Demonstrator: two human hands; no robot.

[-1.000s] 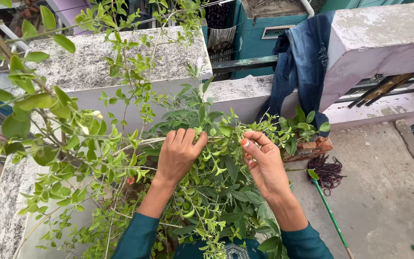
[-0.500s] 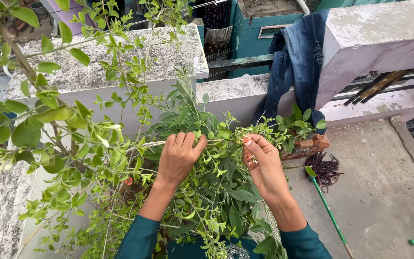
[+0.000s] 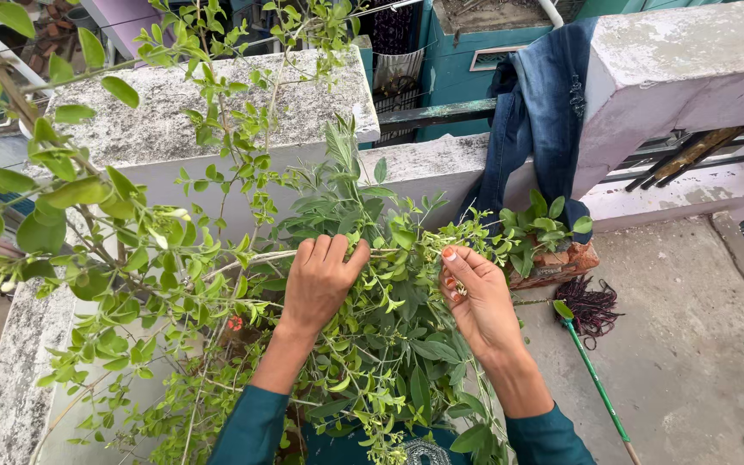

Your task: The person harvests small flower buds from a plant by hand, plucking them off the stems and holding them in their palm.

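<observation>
My left hand (image 3: pixel 320 280) is clenched around a thin stem (image 3: pixel 251 256) of the leafy plant (image 3: pixel 372 344); my right hand (image 3: pixel 475 297) pinches small buds (image 3: pixel 458 290).

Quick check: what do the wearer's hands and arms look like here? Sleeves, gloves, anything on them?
Both hands are bare, no gloves. The left hand and right hand each come out of a long teal sleeve pushed up to about mid-forearm, leaving wrists uncovered. The right thumbnail carries orange-red polish. No rings, watch or bracelets show from this angle.
</observation>
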